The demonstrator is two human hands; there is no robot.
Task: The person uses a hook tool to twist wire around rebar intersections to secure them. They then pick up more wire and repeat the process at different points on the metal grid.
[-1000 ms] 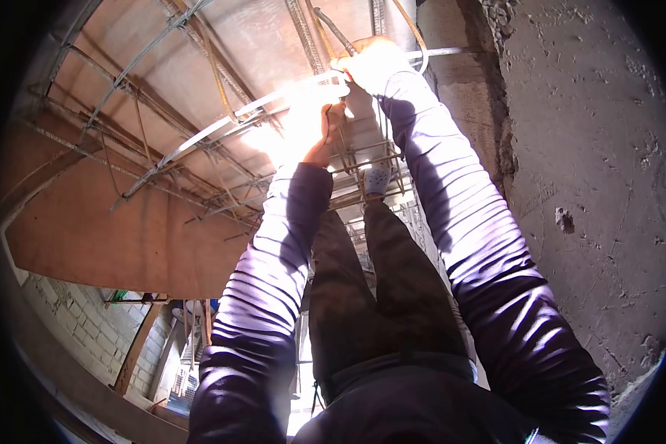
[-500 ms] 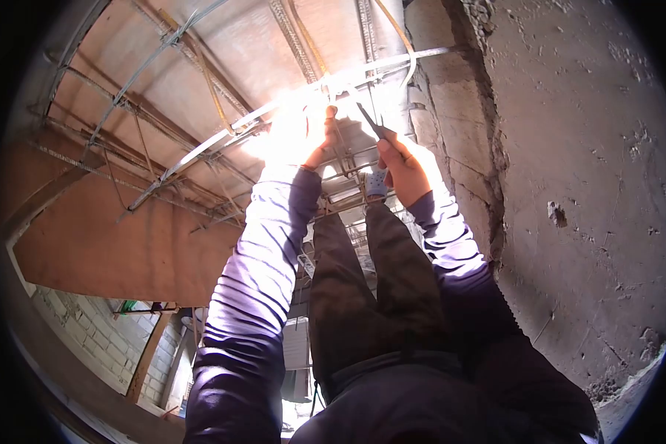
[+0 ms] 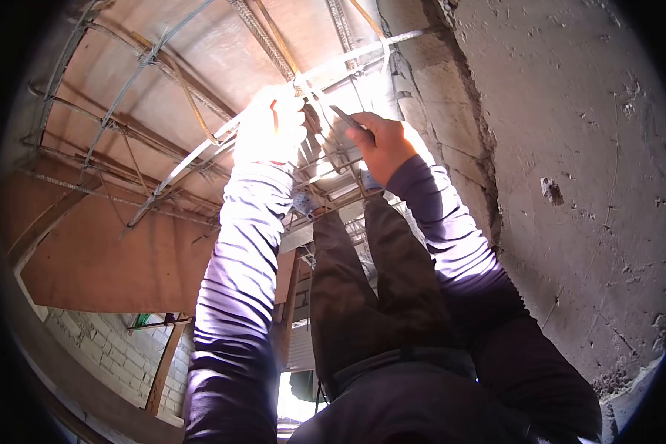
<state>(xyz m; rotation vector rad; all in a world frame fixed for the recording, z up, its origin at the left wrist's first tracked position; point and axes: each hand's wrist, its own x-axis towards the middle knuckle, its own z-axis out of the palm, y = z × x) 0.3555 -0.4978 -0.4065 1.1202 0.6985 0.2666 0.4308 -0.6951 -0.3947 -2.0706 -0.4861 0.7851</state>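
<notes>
Strong glare washes out my left hand (image 3: 270, 127), raised at the upper middle beside the crossing of steel bars; its fingers are bent, and what they hold, if anything, is lost in the brightness. To its right, my right hand (image 3: 385, 144) is closed around a dark, slim metal tool (image 3: 344, 117), whose tip points up and left toward the bars. A pale, overexposed rod (image 3: 348, 56) runs diagonally past both hands. Ribbed rebar (image 3: 263, 37) and a thin rusty bar (image 3: 277, 35) meet it just above my left hand.
A rough concrete wall (image 3: 570, 185) fills the right side. Tied rebar (image 3: 137, 66) spreads over brownish panels (image 3: 126, 259) at the left. My legs (image 3: 392, 274) and patterned footwear (image 3: 307, 203) show below the hands, over more bars. A brick wall (image 3: 118, 344) is at lower left.
Both hands have shifted left in view, and the right one has turned, with the tool still in it. The bars also appear further left and slightly higher. Both pieces of footwear now show.
</notes>
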